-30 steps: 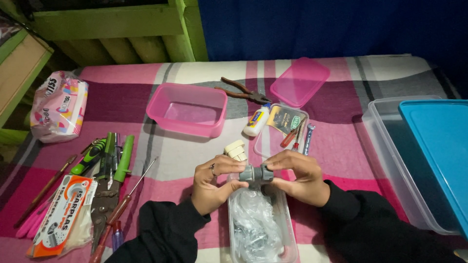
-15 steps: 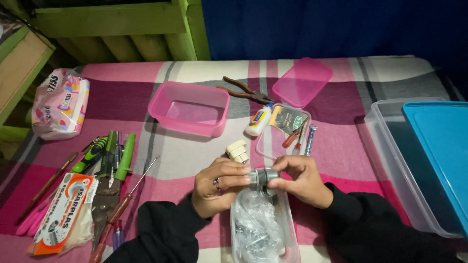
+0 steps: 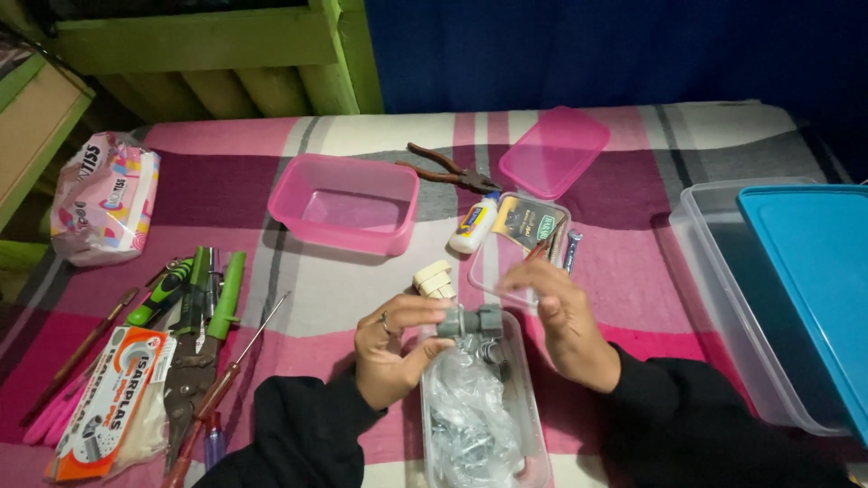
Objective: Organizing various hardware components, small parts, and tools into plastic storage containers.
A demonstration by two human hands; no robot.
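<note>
My left hand (image 3: 396, 340) grips a grey threaded pipe fitting (image 3: 469, 321) by its left end, holding it above a clear plastic box (image 3: 476, 407) full of crumpled plastic bags and small metal parts. My right hand (image 3: 559, 309) hovers just right of the fitting with its fingers apart, off the part. Several cream plastic pieces (image 3: 434, 279) lie on the cloth just beyond my left hand.
An empty pink tub (image 3: 345, 202) and its lid (image 3: 553, 151) sit further back with pliers (image 3: 445, 171), a glue bottle (image 3: 475, 225) and a clear tray of small tools (image 3: 533, 237). Snips, screwdrivers and packets (image 3: 172, 334) lie left. A big clear bin (image 3: 723, 271) with blue lid (image 3: 809, 271) stands right.
My right hand has let go of the fitting's right end and lifted away with fingers spread. My left hand still holds the fitting.
</note>
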